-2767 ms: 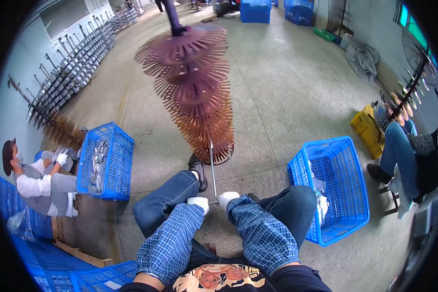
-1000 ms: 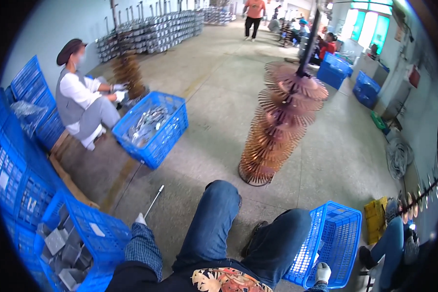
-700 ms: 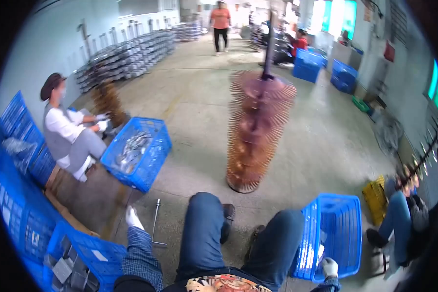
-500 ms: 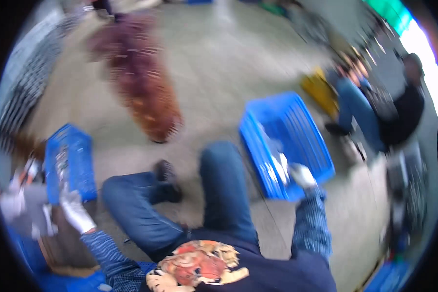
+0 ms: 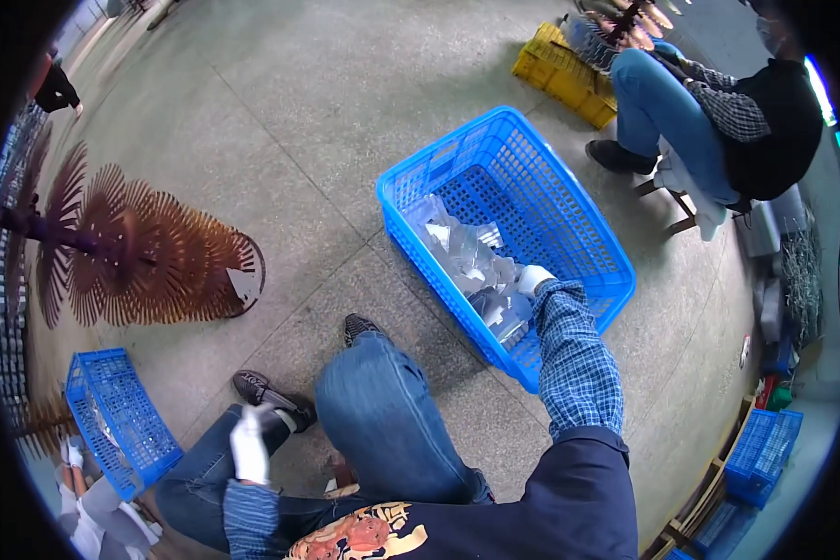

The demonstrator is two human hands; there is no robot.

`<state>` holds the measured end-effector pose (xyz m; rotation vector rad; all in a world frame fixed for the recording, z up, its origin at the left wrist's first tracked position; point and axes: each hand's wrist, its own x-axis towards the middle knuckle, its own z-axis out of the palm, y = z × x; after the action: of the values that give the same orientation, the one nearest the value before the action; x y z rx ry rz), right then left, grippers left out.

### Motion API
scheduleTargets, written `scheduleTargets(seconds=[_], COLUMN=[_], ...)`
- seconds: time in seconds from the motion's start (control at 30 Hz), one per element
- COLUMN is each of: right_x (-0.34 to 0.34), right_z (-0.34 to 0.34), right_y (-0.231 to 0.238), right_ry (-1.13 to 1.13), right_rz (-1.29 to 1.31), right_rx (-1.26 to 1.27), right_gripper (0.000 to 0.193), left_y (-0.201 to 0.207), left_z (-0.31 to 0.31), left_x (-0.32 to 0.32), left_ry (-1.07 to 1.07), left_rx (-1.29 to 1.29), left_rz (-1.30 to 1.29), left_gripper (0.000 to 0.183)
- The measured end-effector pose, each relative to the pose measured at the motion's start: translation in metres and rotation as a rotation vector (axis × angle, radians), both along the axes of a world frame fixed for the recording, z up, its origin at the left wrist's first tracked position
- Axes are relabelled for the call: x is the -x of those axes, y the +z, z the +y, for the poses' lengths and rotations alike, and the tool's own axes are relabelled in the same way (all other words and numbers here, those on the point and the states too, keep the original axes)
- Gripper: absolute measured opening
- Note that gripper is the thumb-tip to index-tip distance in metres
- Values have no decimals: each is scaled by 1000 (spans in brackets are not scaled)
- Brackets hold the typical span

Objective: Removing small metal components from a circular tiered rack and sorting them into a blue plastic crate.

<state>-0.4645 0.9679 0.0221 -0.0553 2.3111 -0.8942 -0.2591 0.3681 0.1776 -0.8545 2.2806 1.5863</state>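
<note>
My right hand (image 5: 532,279), in a white glove, reaches into a large blue plastic basket (image 5: 399,222). It is at the edge of a heap of thin, shiny flat pieces (image 5: 469,252) along the basket's left side. The fingertips are turned away, so their grip is hidden. My left hand (image 5: 249,446), also white-gloved, is over my left leg. Motion smears its fingers, and nothing can be made out in it.
A brown rack with rings of prongs (image 5: 149,252) stands at left, a pale flat piece (image 5: 244,286) at its end. Below it is a smaller blue basket (image 5: 126,415) beside another person's gloved hand (image 5: 73,453). At right a person (image 5: 709,121) sits by a yellow crate (image 5: 562,77).
The view has swung right and steadied, so the rack now appears farther left. My left hand has come away from the smaller basket to over my leg. My right hand remains in the large basket.
</note>
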Motion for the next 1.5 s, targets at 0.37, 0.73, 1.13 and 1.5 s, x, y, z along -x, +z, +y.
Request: scheduleTargets(seconds=[0.37,0.73,1.13,1.5], right_x=[-15,14,57,48], right_z=[-128,-49,-39,-233], right_y=[17,-59,33,303], right_ry=[279,593,127,-194], right_rz=[-64,-312,387,860], right_rx=[-682,-463,-262,630], right_gripper=[58,41,46,15], left_y=[-88,-156,-140,-110], left_z=[15,38,11,10], left_x=[-54,-94,-74,-69], left_ry=[-870,-984,-603,-478], left_rx=[399,405,437,347], left_rz=[-532,-599,-236,-29], left_gripper=[48,48,44,46])
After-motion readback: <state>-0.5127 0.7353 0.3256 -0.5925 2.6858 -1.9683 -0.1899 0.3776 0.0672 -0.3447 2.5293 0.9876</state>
